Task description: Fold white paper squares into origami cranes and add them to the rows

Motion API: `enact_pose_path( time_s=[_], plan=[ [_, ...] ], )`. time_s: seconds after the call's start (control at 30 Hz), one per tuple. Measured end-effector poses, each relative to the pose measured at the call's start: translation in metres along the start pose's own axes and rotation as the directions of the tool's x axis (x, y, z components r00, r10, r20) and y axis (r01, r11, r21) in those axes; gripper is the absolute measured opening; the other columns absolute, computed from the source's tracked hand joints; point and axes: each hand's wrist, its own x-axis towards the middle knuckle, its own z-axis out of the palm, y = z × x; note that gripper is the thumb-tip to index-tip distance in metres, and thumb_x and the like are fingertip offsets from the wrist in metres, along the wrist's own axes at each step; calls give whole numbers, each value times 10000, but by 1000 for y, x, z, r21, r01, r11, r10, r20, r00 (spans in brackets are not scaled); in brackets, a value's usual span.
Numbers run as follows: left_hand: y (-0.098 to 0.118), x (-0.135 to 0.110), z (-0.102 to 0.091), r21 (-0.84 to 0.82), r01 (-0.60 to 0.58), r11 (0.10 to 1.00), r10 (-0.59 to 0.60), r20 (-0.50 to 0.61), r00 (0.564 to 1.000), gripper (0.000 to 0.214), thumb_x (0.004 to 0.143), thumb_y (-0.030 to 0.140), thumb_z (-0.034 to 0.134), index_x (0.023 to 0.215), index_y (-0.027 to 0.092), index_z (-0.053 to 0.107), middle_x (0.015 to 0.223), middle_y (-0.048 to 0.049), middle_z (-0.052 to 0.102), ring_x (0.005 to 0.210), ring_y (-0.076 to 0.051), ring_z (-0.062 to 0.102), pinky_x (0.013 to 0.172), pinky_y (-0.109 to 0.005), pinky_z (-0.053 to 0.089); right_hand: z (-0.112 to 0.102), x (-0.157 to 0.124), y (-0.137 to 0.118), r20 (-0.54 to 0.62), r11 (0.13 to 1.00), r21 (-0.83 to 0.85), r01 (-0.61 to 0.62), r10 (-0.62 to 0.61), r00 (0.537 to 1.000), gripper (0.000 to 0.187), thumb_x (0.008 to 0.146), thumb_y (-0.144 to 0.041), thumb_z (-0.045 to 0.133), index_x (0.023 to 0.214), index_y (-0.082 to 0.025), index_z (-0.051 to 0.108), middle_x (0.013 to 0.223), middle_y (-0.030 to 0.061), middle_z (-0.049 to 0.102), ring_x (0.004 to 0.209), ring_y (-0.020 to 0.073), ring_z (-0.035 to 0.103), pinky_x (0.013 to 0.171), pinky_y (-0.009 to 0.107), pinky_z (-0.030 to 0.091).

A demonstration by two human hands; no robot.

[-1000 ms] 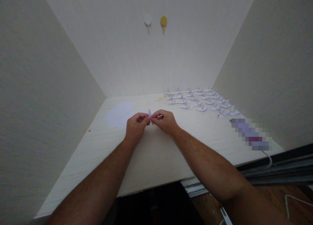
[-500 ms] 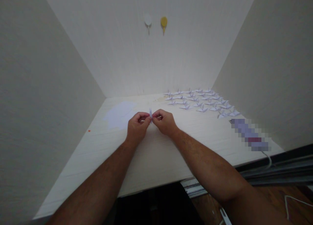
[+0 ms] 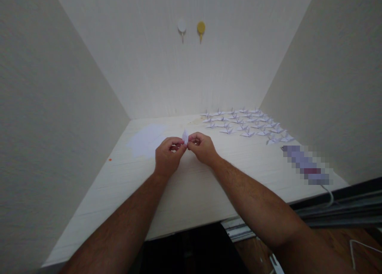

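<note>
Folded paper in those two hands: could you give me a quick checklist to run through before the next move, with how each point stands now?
1. Folded paper gripped by the left hand: ok, held at the fingertips.
2. Right hand on the paper too: ok, its fingertips meet the other side.
3. Creases sharp and lined up: cannot tell, too small to see.
4. Paper cranes clear of both hands: ok, they stand farther back, to the right.
5. Loose white sheets untouched by the left hand: cannot tell, it overlaps their edge in this view.
6. Pixelated item clear of the hands: ok, far right.
</note>
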Motion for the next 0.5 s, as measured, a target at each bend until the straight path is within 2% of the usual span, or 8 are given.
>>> enact_pose_path(
  time_s=[0.23, 0.5],
  plan=[
    [-2, 1, 0, 46, -40, 998, 39, 21, 999, 56, 746, 239, 648, 770, 201, 680, 826, -21, 684, 754, -145, 625, 721, -276, 509, -1, 0, -1, 10, 997, -66, 28, -27, 1000, 85, 678, -191, 600, 757, -160, 603, 629, -22, 609, 589, 101, 579, 586, 217, 477],
    [0, 2, 2, -105, 203, 973, -205, -8, 979, 159, 663, 248, 723, 786, 179, 650, 703, -2, 666, 619, -128, 612, 594, -243, 497, -1, -1, 4, 43, 992, -119, 46, -41, 998, 98, 741, -231, 591, 805, -163, 621, 709, -1, 652, 626, 106, 607, 611, 229, 501]
  ],
)
